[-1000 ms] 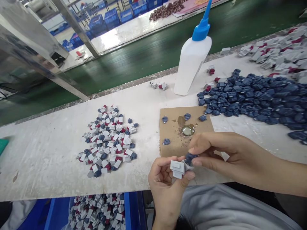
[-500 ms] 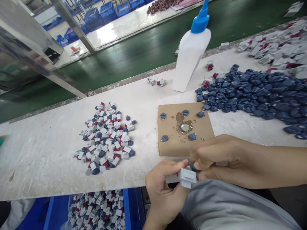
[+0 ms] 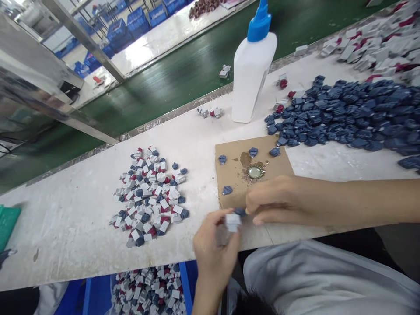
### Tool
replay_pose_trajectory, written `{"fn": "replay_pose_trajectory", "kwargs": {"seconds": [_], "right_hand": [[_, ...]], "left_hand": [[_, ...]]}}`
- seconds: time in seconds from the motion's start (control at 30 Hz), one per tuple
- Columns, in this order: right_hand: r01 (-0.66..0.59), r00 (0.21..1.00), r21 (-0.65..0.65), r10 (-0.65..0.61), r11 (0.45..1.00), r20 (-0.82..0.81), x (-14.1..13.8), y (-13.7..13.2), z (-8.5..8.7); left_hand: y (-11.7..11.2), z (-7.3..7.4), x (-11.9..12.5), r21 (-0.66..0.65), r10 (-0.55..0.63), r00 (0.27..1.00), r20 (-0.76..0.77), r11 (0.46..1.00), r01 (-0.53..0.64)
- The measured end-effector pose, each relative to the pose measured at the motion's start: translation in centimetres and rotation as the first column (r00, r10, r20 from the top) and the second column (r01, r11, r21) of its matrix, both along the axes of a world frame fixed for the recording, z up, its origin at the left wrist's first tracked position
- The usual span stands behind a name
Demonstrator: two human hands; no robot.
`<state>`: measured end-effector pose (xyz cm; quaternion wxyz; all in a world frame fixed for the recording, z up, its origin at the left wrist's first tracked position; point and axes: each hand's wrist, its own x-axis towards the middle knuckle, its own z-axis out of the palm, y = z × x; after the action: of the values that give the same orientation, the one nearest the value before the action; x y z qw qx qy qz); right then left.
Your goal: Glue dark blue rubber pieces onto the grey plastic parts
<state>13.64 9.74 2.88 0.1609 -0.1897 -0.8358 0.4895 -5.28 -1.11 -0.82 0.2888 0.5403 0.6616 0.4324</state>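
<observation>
Pinched in the left hand (image 3: pixel 215 249), low centre of frame, sits a white block (image 3: pixel 232 221); the right hand (image 3: pixel 278 201) clasps a small blue piece (image 3: pixel 240 211) against it. Finished pieces (image 3: pixel 149 197) pile centre left, while many blue parts (image 3: pixel 348 113) wait upper right.

Open lane: bare white tabletop (image 3: pixel 72 218) left of the small mixed pile of parts (image 3: pixel 149 194).
Middle gap: clear strip between that pile and the cardboard pad (image 3: pixel 236 175).
Blocking right: the blue-part heap (image 3: pixel 344 116).
Blocking rear: the glue bottle (image 3: pixel 251 72), upright.
On pad: bottle cap (image 3: pixel 255 172), loose blue pieces.
</observation>
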Motion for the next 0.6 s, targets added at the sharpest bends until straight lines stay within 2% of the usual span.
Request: {"fn": "replay_pose_trajectory", "kwargs": {"seconds": [0.03, 0.07, 0.1, 0.17, 0.2, 0.27, 0.37, 0.5, 0.6], "right_hand": [[0.083, 0.996, 0.044, -0.084, 0.996, 0.015, 0.7, 0.4, -0.1], [0.198, 0.979, 0.107, -0.203, 0.974, 0.037, 1.6, 0.8, -0.3], [0.319, 0.939, 0.187, -0.336, 0.929, 0.068, 2.7, 1.1, -0.5], [0.496, 0.806, 0.376, -0.576, 0.782, 0.135, 5.4, 1.8, -1.2], [0.519, 0.747, 0.477, -0.648, 0.710, 0.152, 6.7, 2.0, -1.6], [0.450, 0.696, 0.649, -0.696, 0.613, 0.175, 8.9, 2.2, -2.6], [0.273, 0.712, 0.805, -0.673, 0.526, 0.199, 10.4, 2.3, -3.8], [0.105, 0.759, 0.917, -0.627, 0.385, 0.176, 9.6, 3.1, -4.1], [0.005, 0.829, 0.939, -0.526, 0.344, 0.188, 8.6, 4.1, -4.2]], "left_hand": [[0.4, 0.0, -1.1, 0.041, 0.044, 0.979, -0.198, 0.998, -0.037], [0.8, -0.1, -2.1, 0.084, 0.095, 0.916, -0.391, 0.994, -0.067], [1.1, -0.3, -3.1, 0.111, 0.124, 0.820, -0.559, 0.991, -0.075], [1.9, -0.7, -4.6, 0.115, 0.127, 0.610, -0.782, 0.992, -0.060], [2.2, -0.9, -5.1, 0.102, 0.112, 0.529, -0.841, 0.994, -0.048], [2.9, -1.2, -5.5, 0.078, 0.083, 0.420, -0.904, 0.997, -0.030], [3.9, -1.5, -5.9, 0.074, 0.081, 0.323, -0.943, 0.997, -0.034], [4.8, -1.1, -6.3, 0.065, 0.064, 0.262, -0.963, 0.998, -0.005], [6.2, 0.5, -5.9, 0.095, 0.071, 0.261, -0.963, 0.992, 0.079]]}}
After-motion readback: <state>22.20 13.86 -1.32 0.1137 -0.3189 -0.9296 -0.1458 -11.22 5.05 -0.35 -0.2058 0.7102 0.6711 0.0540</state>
